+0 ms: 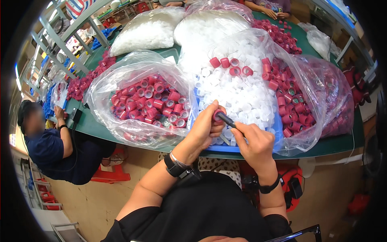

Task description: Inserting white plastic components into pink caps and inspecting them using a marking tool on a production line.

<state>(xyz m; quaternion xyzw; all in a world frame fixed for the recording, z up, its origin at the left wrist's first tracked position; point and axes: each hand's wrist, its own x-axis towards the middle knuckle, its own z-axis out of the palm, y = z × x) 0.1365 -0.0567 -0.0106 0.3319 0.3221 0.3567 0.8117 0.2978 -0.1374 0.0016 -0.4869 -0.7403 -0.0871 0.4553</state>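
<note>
My left hand (204, 126) is closed around a small dark red cylindrical cap (218, 115), its opening turned toward my right hand. My right hand (256, 146) grips a black rod-shaped tool (228, 120) whose tip is at or inside the cap's opening; how deep it goes I cannot tell. Beneath both hands is a blue tray (278, 135) heaped with small white translucent plastic caps (252, 94). Several red caps with thin wires (235, 71) lie on top of that heap.
Left of the tray, an open clear bag (98, 94) holds many red caps (151, 101); another bag (322, 86) of red caps (292, 103) stands right. Full bags of white pieces (147, 32) lie behind. A co-worker (56, 141) sits at the left along the green table (96, 130).
</note>
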